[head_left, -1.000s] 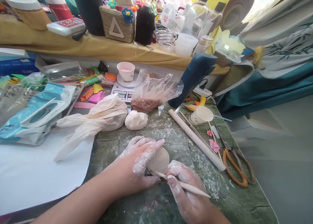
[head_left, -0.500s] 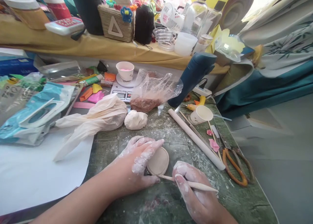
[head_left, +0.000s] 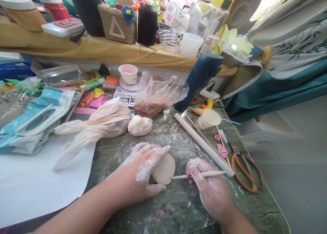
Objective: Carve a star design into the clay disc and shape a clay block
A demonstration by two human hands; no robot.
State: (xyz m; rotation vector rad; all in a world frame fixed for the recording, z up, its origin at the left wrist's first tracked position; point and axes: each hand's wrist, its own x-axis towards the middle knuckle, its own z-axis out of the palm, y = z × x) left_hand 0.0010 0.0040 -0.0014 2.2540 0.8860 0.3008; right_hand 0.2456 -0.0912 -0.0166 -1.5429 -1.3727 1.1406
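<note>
A flat round disc of pale clay (head_left: pixel 164 168) lies on the green, flour-dusted mat (head_left: pixel 178 206). My left hand (head_left: pixel 143 169), white with powder, lies flat against the disc's left side with its fingers stretched over the edge. My right hand (head_left: pixel 208 188) is closed on a thin wooden stick (head_left: pixel 201 174), whose tip touches the disc's right rim. A white lump of clay (head_left: pixel 140 125) sits farther back on the mat.
A long white rolling pin (head_left: pixel 203 144) runs diagonally at right, with a paper cup (head_left: pixel 208 118), pink scraps and orange-handled scissors (head_left: pixel 244 172) beyond it. A plastic bag of brown powder (head_left: pixel 158 96), a scale (head_left: pixel 126 96), a crumpled pale bag (head_left: pixel 102 123) and white paper (head_left: pixel 35 183) lie behind and left.
My right hand has turned and shifted right, swinging the stick from a low slant to nearly level, its tip now at the disc's right rim. My left hand has stayed on the disc.
</note>
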